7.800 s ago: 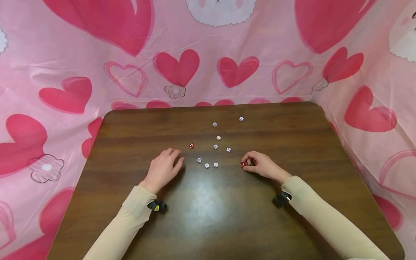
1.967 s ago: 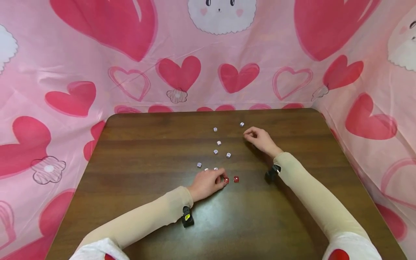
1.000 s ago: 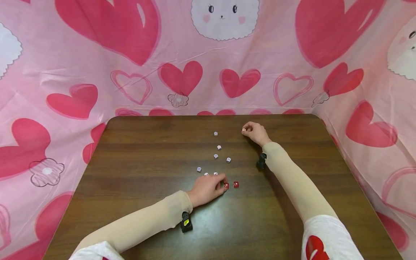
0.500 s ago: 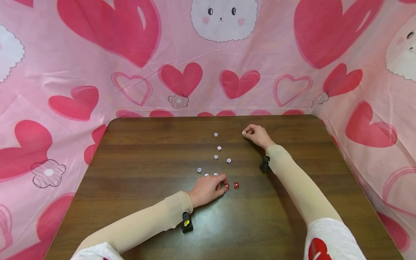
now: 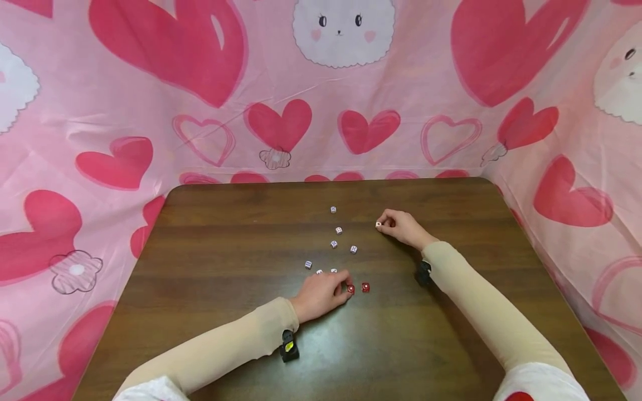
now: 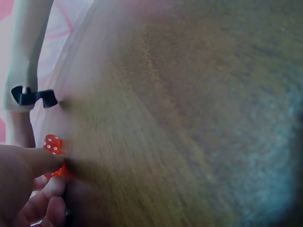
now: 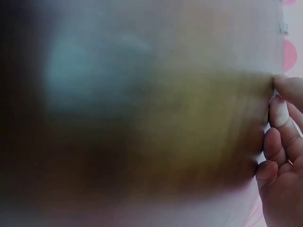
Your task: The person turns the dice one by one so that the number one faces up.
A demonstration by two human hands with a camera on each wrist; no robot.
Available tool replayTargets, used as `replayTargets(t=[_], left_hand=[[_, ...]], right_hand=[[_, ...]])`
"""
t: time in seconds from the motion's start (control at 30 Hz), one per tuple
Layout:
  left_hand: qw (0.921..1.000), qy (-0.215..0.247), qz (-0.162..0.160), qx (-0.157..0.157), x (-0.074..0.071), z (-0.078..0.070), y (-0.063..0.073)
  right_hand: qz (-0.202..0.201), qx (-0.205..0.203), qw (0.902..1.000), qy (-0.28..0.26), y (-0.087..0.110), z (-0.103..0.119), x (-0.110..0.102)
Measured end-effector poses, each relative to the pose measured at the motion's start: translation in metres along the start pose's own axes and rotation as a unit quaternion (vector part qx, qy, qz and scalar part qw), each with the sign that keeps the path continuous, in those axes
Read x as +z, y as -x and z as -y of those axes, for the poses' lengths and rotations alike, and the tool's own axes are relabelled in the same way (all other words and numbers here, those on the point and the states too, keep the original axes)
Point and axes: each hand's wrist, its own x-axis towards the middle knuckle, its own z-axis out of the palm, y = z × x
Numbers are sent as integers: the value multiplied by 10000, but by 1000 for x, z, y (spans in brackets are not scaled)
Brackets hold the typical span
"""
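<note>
Left hand pinches a red die, right hand a white die. I see that white die far and slightly right of the loose red die, which sits nearer the left hand.

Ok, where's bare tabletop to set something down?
The table is bare between its left edge and the white dice, nearside between the two sleeves, and from right hand to right edge. Crowded: the centre, around left hand and red dice.
</note>
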Motion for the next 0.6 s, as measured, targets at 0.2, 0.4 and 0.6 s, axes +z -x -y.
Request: replayTargets(t=[0.2,0.4,0.6], left_hand=[[10000,-71,-43,1,-1,0,-2],[10000,-67,-51,17,-2,0,-2],[10000,-50,13,-24,0,1,-2]], right_hand=[[100,-470,9988,53,18,-2,4],[301,-671,9973,-16,35,3,9],[339,-645,9973,-1,52,11,15]])
